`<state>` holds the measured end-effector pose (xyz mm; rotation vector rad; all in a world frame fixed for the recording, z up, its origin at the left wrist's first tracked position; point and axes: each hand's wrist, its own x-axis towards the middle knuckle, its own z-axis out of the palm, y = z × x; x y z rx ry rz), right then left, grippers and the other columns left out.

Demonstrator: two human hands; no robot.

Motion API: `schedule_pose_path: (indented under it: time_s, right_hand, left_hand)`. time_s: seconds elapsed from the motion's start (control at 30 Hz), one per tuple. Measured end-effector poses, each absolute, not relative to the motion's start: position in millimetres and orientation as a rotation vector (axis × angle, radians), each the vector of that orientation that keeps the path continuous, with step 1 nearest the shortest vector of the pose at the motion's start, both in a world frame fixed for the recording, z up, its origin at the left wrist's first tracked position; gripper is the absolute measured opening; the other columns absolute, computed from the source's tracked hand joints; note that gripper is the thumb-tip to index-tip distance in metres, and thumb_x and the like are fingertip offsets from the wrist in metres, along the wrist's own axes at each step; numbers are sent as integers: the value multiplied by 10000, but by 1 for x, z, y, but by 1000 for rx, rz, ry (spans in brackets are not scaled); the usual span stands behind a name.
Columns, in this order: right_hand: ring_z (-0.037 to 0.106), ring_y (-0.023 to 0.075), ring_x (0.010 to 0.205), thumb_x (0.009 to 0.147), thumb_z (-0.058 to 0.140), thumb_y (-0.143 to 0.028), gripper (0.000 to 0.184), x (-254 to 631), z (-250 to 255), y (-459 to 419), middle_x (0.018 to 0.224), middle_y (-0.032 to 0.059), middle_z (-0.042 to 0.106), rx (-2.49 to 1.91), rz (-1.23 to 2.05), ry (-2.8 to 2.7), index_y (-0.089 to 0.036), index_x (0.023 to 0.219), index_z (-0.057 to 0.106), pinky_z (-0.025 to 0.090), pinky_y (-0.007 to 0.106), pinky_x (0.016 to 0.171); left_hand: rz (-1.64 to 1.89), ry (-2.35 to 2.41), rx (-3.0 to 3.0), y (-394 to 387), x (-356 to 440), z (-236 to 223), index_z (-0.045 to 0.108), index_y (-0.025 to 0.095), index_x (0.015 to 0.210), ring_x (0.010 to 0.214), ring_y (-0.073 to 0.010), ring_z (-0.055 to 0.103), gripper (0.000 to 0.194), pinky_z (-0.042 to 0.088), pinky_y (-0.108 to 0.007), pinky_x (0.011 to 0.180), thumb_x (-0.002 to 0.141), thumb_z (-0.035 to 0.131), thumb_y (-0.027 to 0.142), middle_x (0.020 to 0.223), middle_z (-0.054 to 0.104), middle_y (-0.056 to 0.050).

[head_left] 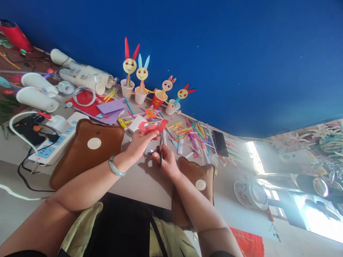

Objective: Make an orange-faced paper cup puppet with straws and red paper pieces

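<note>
pale grey-green bangle (117,167) on left wrist, smooth, glossy. black sleeves (223,254), only edges showing. black cloth (118,228) mid-body, olive cloth (80,232) either side. thin black strap (158,233).

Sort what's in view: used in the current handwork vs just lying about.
In use:
- red paper, held in the left hand
- black-handled scissors, in the right hand

Apparently just lying about:
- phone
- power strip
- brown pad on the left
</note>
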<state>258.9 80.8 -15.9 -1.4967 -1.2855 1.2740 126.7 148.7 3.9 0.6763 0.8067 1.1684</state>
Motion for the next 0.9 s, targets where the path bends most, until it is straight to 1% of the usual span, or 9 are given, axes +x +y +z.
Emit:
schedule_pose_path:
  time_s: [0.07,0.17,0.33,0.43,0.63,0.9]
  right_hand:
    - [502,107,516,682,786,-646,523,258,-16,81,632,-18,625,-1490,1276,-1278,-210,794,521,364,233,478]
    - [486,100,480,697,750,-693,548,258,-17,80,643,-8,653,-1456,1288,-1273,-217,783,494,362,236,463]
    - [479,101,462,707,701,-759,588,260,-17,80,619,3,665,-1428,1265,-1290,-211,788,502,352,240,460]
    - [495,108,473,711,691,-770,593,261,-16,80,628,13,678,-1423,1241,-1304,-208,780,511,363,244,472]
    - [478,112,464,717,684,-775,590,261,-16,80,599,13,679,-1418,1220,-1303,-212,758,512,360,253,473]
    - [444,106,421,721,677,-778,585,261,-18,80,576,1,666,-1409,1236,-1301,-224,747,490,338,258,437]
  left_hand:
    - [1168,816,669,146,128,6,708,155,727,675,-123,608,307,509,-277,715,576,871,367,689,676,-7]
    - [1140,802,653,143,130,6,702,164,715,665,-117,586,283,491,-263,700,586,863,357,647,642,10]
    - [1082,774,640,140,130,8,713,167,729,672,-110,583,243,502,-256,718,620,843,342,674,651,15]
    - [1076,785,626,140,129,9,718,158,728,664,-110,585,237,515,-257,716,615,842,325,668,654,13]
    - [1060,800,677,141,129,5,714,150,726,658,-127,601,197,515,-263,683,650,809,305,636,649,-3]
    - [1057,806,699,142,129,8,712,147,714,648,-129,596,231,517,-279,695,609,816,325,634,646,-2]
